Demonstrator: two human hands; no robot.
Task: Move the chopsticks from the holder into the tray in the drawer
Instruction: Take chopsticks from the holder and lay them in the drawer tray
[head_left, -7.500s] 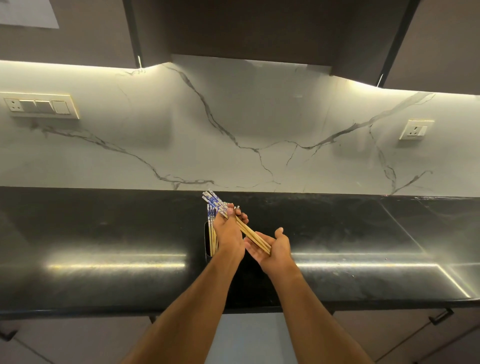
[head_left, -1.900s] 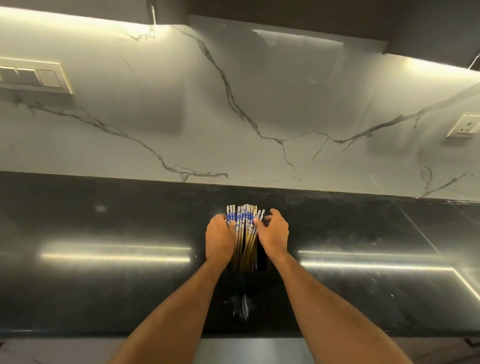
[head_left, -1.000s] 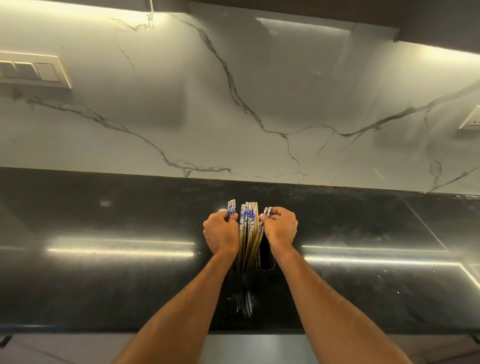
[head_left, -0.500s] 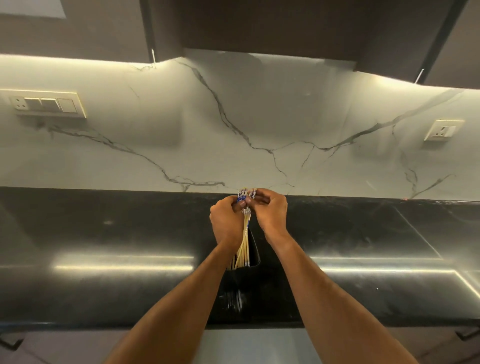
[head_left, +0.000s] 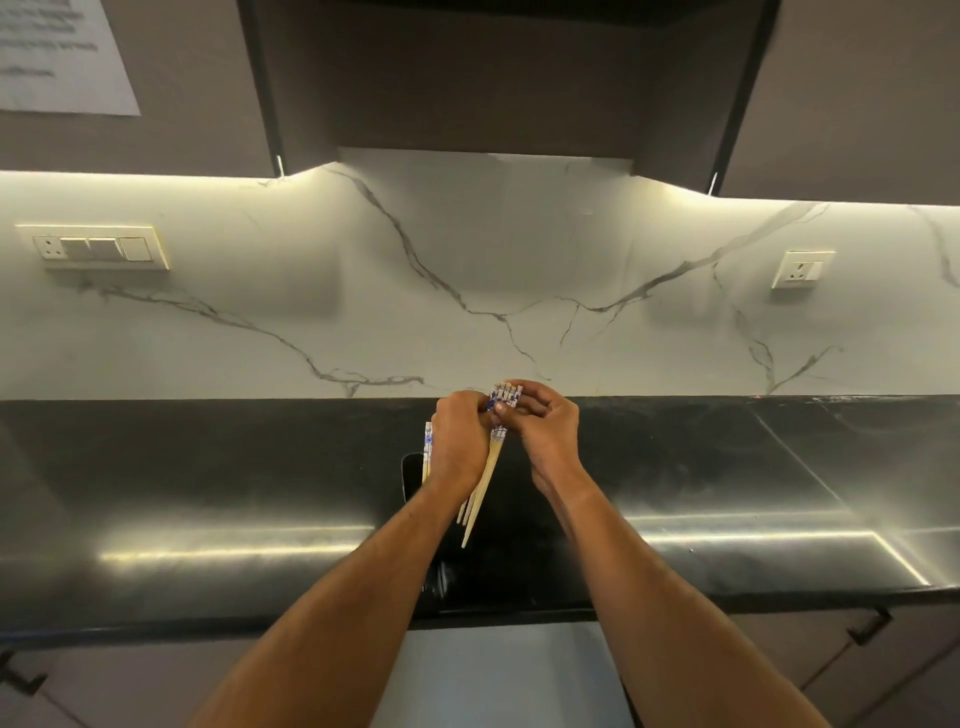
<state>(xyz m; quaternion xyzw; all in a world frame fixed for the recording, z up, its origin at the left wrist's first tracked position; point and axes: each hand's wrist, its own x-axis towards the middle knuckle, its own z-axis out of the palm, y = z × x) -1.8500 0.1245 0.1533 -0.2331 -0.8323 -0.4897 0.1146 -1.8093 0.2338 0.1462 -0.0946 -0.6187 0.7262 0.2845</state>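
Observation:
Both hands hold a bundle of wooden chopsticks (head_left: 487, 475) with blue-and-white patterned tops, lifted above the black counter. My left hand (head_left: 460, 441) wraps around the bundle's upper part. My right hand (head_left: 545, 423) pinches the patterned tops from the right. The pointed tips hang free below my left wrist, clear of the holder. The black holder (head_left: 411, 475) stands on the counter just left of my left wrist, mostly hidden by it. A couple of chopsticks (head_left: 427, 449) still show at its left side. No drawer or tray is in view.
The glossy black counter (head_left: 208, 493) runs the full width, with a white marble backsplash behind it. A switch panel (head_left: 96, 248) sits on the wall at left and a socket (head_left: 802, 269) at right. Dark upper cabinets hang overhead. Cabinet handles (head_left: 870, 626) show below the counter edge.
The bundle has risen out of the holder, so its tips now hang free. Both hands stay closed on the tops. The camera has tilted upward.

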